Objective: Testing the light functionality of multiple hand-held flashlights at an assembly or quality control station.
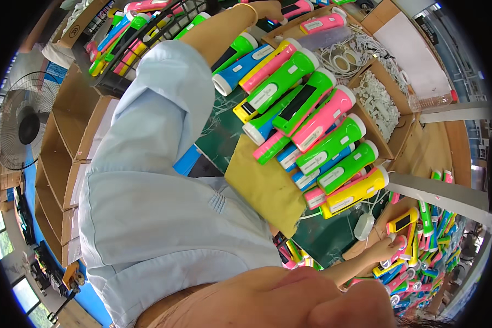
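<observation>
Several stacked flashlights [323, 119], if bumped, could roll off the near edge of the desk [328, 236]; whether left hand [267, 10] or right hand [382, 250] fingers grasp anything, I cannot tell.

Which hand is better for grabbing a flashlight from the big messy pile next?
Probably the right hand: it's right at the messy pile of flashlights. The left hand is far from it, beyond the stacked flashlights.

Flashlights [323, 119] glossy smooth plast., yel. cloth [262, 188] matt, box [402, 131] matt cardbd.
</observation>
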`<state>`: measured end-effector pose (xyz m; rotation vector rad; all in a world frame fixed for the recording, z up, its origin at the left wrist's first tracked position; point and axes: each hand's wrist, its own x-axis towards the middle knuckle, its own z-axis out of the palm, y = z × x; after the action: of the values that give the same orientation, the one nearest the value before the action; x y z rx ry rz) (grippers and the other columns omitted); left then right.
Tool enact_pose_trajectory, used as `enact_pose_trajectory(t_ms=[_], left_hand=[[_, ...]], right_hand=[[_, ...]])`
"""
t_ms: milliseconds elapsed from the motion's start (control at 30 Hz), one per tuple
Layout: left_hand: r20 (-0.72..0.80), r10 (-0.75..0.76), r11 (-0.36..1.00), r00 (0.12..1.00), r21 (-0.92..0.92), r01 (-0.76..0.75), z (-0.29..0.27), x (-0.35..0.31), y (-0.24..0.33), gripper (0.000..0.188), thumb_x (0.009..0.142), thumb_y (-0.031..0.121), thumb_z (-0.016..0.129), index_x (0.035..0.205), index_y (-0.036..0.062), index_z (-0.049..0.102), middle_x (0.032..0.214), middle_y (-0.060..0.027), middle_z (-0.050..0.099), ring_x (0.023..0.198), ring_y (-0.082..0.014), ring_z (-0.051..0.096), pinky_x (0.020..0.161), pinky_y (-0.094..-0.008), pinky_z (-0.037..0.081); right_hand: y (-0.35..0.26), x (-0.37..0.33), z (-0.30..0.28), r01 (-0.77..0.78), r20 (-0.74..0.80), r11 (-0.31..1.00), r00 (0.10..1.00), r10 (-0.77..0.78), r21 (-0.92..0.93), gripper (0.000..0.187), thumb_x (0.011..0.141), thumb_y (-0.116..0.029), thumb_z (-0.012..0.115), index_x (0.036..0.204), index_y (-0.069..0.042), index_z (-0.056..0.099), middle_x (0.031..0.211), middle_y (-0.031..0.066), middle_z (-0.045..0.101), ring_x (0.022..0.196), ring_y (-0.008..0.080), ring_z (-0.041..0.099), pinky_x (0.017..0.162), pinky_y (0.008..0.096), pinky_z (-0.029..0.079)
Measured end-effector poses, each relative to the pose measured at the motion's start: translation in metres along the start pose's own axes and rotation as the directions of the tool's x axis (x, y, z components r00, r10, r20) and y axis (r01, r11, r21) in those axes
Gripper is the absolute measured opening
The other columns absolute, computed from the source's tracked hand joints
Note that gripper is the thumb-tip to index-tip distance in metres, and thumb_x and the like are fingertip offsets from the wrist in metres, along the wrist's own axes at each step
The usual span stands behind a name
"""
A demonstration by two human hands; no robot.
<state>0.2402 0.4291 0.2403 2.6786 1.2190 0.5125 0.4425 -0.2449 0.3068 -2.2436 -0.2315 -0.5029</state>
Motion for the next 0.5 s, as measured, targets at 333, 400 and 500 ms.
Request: enact_pose_trajectory(t_ms=[333, 400, 500], left_hand=[[0.193, 0.333, 0.717, 0.923, -0.688, -0.115, -0.126, -0.101, 0.071, 0.034, 0.088, 0.026, 0.047, 0.113, 0.0021, 0.049, 0.105, -0.0144, 0.056, 0.082, -0.0227, 0.059, 0.068, -0.0320, 0.051], [0.285, 0.460, 0.180, 0.841, -0.957, 0.226, -0.148, -0.181, 0.111, 0.038, 0.088, 0.033, 0.044, 0.110, 0.0022, 0.052, 0.101, -0.0134, 0.061, 0.076, -0.0213, 0.062, 0.067, -0.0326, 0.051], [0.483, 0.733, 0.232, 0.478, -0.839, 0.492, -0.157, -0.293, 0.171, 0.048, 0.091, 0.041, 0.040, 0.122, 0.0039, 0.040, 0.105, -0.0100, 0.050, 0.084, -0.0208, 0.059, 0.067, -0.0311, 0.054]], right_hand=[[-0.113, -0.101, -0.008, -0.239, 0.599, 0.805, 0.782, -0.172, 0.543, 0.048, 0.090, -0.035, 0.049, 0.115, 0.005, 0.051, 0.066, 0.0027, 0.052, 0.051, 0.0081, 0.045, 0.045, 0.0202, 0.034], [-0.130, -0.107, 0.004, -0.011, 0.386, 0.773, 0.871, -0.305, 0.635, 0.051, 0.090, -0.037, 0.046, 0.119, 0.005, 0.048, 0.088, 0.0110, 0.058, 0.073, 0.0159, 0.056, 0.061, 0.0260, 0.045], [-0.152, -0.106, 0.019, -0.064, 0.394, 0.593, 0.802, -0.448, 0.803, 0.060, 0.082, -0.039, 0.055, 0.122, 0.004, 0.046, 0.110, 0.0161, 0.053, 0.099, 0.0236, 0.054, 0.079, 0.0335, 0.045]])
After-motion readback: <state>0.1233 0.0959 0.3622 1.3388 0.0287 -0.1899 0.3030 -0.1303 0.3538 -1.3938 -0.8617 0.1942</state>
